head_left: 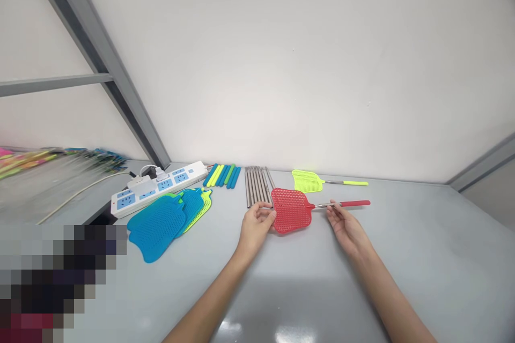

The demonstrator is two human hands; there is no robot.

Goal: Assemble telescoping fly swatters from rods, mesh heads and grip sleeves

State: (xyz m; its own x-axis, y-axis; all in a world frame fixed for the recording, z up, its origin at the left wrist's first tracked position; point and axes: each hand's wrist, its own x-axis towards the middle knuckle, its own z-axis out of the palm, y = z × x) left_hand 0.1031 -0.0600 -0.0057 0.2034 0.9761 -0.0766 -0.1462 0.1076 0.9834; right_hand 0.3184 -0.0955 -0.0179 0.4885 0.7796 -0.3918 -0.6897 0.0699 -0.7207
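A red fly swatter (293,211) with a metal shaft and red grip lies crosswise between my hands, its mesh head to the left. My left hand (256,225) pinches the left edge of the mesh between thumb and fingers. Around the metal shaft near the red grip, the fingers of my right hand (346,226) are closed. Just behind it, a yellow fly swatter (308,181) lies on the table with its grip pointing right. Several metal rods (256,185) lie side by side beyond my left hand, partly hidden by the red mesh.
Blue and yellow swatter heads (159,225) are piled at the left. Several coloured grips (222,176) lie in a row behind them. A white power strip (153,193) with plugs and cables sits by the metal frame post (132,112). A wall closes off the table's back.
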